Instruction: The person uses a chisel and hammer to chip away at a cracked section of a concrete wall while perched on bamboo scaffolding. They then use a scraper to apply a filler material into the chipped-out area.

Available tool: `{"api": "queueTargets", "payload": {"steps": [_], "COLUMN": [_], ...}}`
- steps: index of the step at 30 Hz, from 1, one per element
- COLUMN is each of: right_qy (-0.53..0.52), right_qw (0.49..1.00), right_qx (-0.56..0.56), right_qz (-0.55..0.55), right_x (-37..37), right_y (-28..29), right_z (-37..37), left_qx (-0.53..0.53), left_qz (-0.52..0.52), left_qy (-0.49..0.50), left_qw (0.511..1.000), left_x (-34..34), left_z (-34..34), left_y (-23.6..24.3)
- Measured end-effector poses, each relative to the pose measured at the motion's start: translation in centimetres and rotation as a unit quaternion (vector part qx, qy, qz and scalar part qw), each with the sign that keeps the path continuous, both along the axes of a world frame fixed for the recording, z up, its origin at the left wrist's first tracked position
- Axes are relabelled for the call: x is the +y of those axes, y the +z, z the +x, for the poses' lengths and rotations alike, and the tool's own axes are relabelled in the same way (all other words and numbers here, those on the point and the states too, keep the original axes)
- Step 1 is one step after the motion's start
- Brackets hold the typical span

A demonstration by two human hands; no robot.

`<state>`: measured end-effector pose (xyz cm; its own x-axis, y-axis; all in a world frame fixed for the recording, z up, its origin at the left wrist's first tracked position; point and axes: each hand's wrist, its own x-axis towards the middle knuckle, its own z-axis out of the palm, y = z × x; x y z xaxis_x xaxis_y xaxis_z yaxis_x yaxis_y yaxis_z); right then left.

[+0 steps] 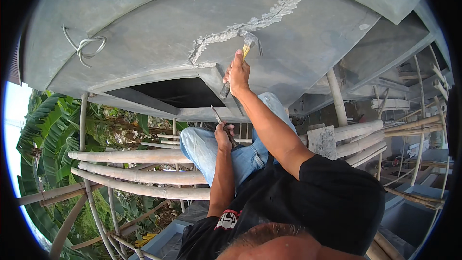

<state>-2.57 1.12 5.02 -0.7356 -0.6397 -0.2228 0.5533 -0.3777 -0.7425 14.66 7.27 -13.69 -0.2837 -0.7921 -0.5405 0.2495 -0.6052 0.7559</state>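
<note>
My right hand point(237, 74) is raised and wrapped round the yellow and black handle of a claw hammer point(249, 38). The hammer's head overlaps the lower side of a jagged chipped groove point(260, 21) in the grey cement wall point(159, 29); I cannot tell whether it touches. Lower down, over my lap, my left hand point(223, 136) is closed round a thin metal chisel point(216, 113). The chisel points up toward the wall, with its tip near the lower corner of a framed opening point(207, 72), well apart from the groove.
Bamboo poles point(144, 175) run sideways as scaffolding on both sides of me. A grey block point(322, 142) rests on the poles at right. A looped pale cable point(86, 45) sticks out of the wall at left. Banana leaves point(43, 135) grow below left.
</note>
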Motion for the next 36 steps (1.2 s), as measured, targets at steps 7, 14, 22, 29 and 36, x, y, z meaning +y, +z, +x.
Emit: {"api": "queueTargets", "payload": {"steps": [7,14,22,29,36], "right_qy": [0.112,0.063,0.134,0.078,0.117], "right_qw": [0.993,0.925,0.812,0.659,0.507], "right_qx": [0.008,0.329,0.553,0.693,0.812], "right_qz": [0.046,0.181,0.126,0.283,0.264], "right_x": [-0.6,5.2,11.5,13.0,10.4], "right_y": [0.1,-1.6,5.2,3.1,5.7], "right_z": [0.9,-0.6,-5.4,-12.2,-12.8], "left_qx": [0.027,0.013,0.03,0.011,0.018], "left_qz": [0.042,0.048,0.051,0.021,0.009], "left_qy": [-0.007,-0.072,-0.036,-0.004,0.037], "left_qw": [0.999,0.996,0.998,1.0,0.999], "left_x": [-0.4,1.1,-0.6,-0.2,0.6], "left_z": [1.2,-1.0,1.5,0.2,0.4], "left_y": [-0.9,1.0,-0.5,0.1,-0.3]}}
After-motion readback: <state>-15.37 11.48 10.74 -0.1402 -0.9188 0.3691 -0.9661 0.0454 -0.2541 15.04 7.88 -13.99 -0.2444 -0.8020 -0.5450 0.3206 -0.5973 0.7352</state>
